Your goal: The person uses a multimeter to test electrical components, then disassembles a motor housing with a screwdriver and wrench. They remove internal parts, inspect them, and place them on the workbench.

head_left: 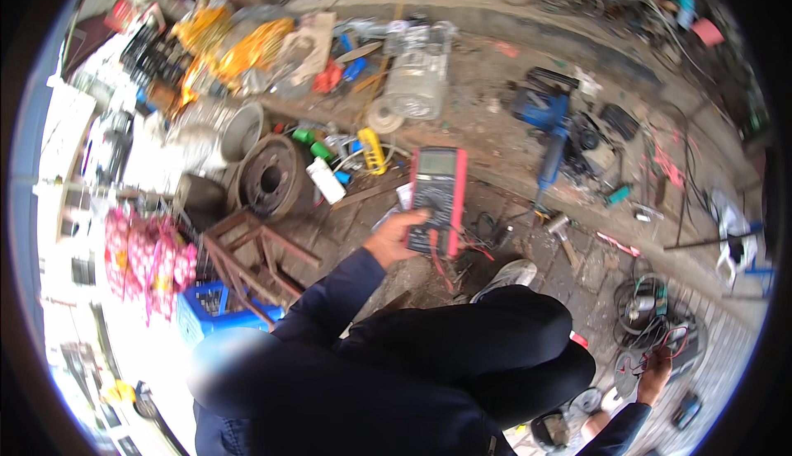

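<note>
My left hand (398, 237) grips a multimeter (445, 188) with a red rim, a dark face and a grey display. Red and black leads run from its lower end. Out to the right, my right hand (654, 378) is closed, with a thin red test lead (678, 336) at its fingers. Whatever tip it pinches is too small to make out. Beside that hand lies a grey machine part (691, 355) with dark coiled cable (639, 303) around it.
A hammer (563, 237) and a blue power tool (553, 142) lie ahead to the right. At the left are a rusty wheel rim (266, 177), a metal frame (247, 250) and a blue crate (210, 311). A clear plastic container (419, 72) lies farther off.
</note>
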The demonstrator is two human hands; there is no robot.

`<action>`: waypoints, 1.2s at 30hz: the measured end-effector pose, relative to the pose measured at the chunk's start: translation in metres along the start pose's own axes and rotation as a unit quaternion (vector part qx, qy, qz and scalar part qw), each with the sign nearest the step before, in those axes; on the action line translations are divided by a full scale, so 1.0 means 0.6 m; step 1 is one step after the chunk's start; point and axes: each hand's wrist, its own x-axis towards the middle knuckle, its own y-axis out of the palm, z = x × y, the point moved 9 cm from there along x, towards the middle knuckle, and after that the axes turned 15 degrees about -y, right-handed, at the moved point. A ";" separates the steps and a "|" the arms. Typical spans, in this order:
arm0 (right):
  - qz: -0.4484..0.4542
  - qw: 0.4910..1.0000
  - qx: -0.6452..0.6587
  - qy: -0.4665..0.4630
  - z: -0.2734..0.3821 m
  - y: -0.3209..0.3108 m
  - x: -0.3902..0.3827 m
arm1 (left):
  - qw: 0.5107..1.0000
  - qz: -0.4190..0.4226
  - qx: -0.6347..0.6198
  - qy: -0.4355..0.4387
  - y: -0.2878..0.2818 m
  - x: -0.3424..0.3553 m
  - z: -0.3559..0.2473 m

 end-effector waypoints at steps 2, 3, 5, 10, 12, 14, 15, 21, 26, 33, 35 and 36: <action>0.010 0.998 -0.031 -0.051 0.112 0.041 0.083 | 0.996 0.000 -0.054 -0.073 -0.023 -0.005 0.046; 0.021 0.995 -0.031 -0.093 0.177 0.070 0.123 | 0.996 -0.016 -0.026 -0.082 -0.035 -0.010 0.064; 0.054 0.992 -0.037 -0.110 0.297 0.125 0.184 | 0.994 -0.040 0.006 -0.099 -0.049 -0.015 0.097; 0.102 0.971 0.041 -0.212 0.572 0.263 0.289 | 0.994 0.062 -0.021 -0.083 -0.010 -0.031 0.115; 0.130 0.969 0.040 -0.207 0.620 0.304 0.311 | 0.995 0.038 -0.004 -0.090 -0.011 -0.045 0.109; 0.130 0.973 0.026 -0.187 0.631 0.331 0.322 | 0.994 0.025 0.007 -0.106 -0.012 -0.060 0.098; 0.140 0.969 0.049 -0.199 0.633 0.345 0.324 | 0.994 0.041 0.004 -0.097 -0.011 -0.071 0.088; 0.094 0.972 -0.106 -0.189 0.505 0.294 0.295 | 0.993 -0.075 0.040 -0.083 -0.097 -0.121 0.067; 0.060 0.979 -0.190 -0.037 0.301 0.186 0.177 | 0.996 -0.092 -0.010 -0.001 -0.164 -0.119 0.045; 0.114 0.914 -0.389 -0.017 -0.024 0.095 -0.066 | 0.998 -0.032 0.056 0.005 -0.104 -0.093 0.003; 0.086 0.907 -0.382 0.158 -0.152 0.060 -0.146 | 0.998 -0.012 0.047 0.032 -0.077 -0.088 -0.009; 0.046 0.917 -0.308 0.250 -0.202 0.042 -0.180 | 0.999 -0.006 0.035 0.024 -0.065 -0.086 -0.006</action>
